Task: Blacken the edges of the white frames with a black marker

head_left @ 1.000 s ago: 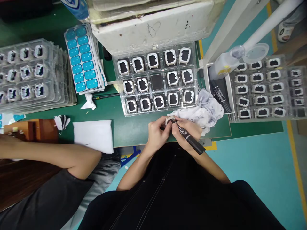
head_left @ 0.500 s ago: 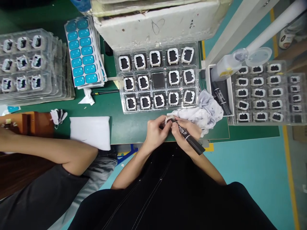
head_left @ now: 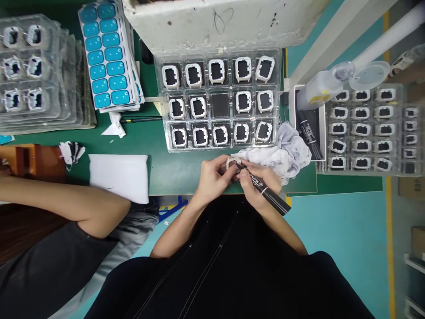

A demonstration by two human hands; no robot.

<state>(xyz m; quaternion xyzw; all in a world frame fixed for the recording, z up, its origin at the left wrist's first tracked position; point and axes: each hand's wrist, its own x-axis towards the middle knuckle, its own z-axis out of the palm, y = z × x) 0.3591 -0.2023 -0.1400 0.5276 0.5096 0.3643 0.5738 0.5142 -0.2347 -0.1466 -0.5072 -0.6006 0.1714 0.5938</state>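
Note:
My left hand (head_left: pixel 214 179) is closed on a small white frame (head_left: pixel 233 162), held just off the table's front edge. In my right hand (head_left: pixel 262 184) is a black marker (head_left: pixel 275 201), its tip end against the frame and its thick end pointing down to the right. The fingers of both hands nearly meet and partly hide the frame. Beyond them lies a clear plastic tray (head_left: pixel 171 145) of similar white frames; one pocket (head_left: pixel 220 105) in its middle row holds no frame. A crumpled white cloth (head_left: pixel 292 150) touches the area beside my right hand.
Stacked trays (head_left: pixel 49 95) and blue-label sheets (head_left: pixel 115 68) stand at the left. A box (head_left: pixel 323 133) with markers and a bottle (head_left: pixel 310 93) is at the right, beside more trays (head_left: pixel 361 144). Another person's arm (head_left: pixel 66 201) reaches in at lower left. A white block (head_left: pixel 192 26) stands behind.
The view has shifted slightly. The white frame shows a little more between my fingers, and the marker has moved slightly right with my right hand.

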